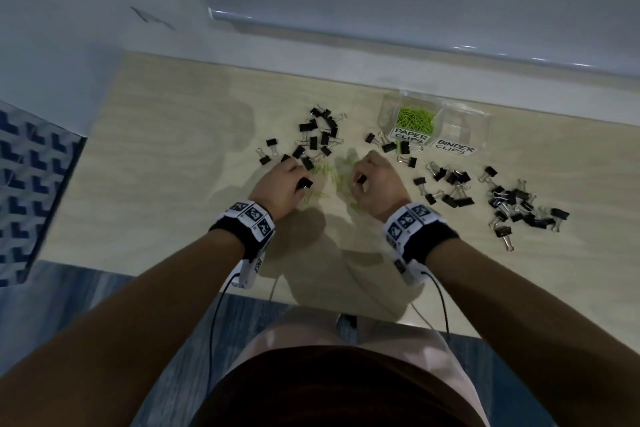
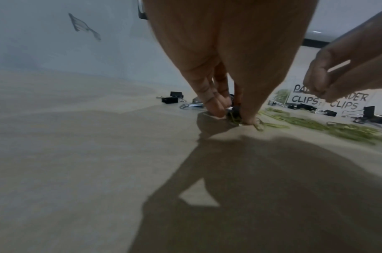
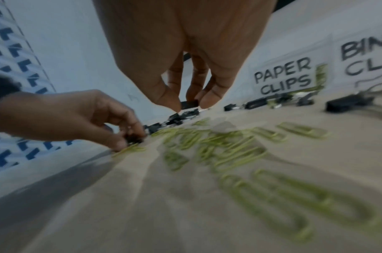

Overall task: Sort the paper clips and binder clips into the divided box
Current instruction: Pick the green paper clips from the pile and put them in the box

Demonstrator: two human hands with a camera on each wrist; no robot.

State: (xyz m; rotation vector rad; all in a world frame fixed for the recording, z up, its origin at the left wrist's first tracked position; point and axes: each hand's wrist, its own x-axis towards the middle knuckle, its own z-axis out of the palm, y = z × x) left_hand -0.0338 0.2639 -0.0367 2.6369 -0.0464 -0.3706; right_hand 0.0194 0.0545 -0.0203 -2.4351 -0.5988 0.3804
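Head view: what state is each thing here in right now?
Left hand: pinching a black binder clip at the table.
Right hand: pinching another black clip just above the table.
Box: open; paper-clip side holds green clips, binder-clip side looks empty.
Loose binder clips: scattered, unsorted.
Loose paper clips: scattered.

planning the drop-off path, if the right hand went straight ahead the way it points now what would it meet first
Probably the loose binder clips lying just short of the divided box, then the box's PAPER CLIPS label. The right hand pinches a binder clip above the table, so it may pass over them; depth is unclear.
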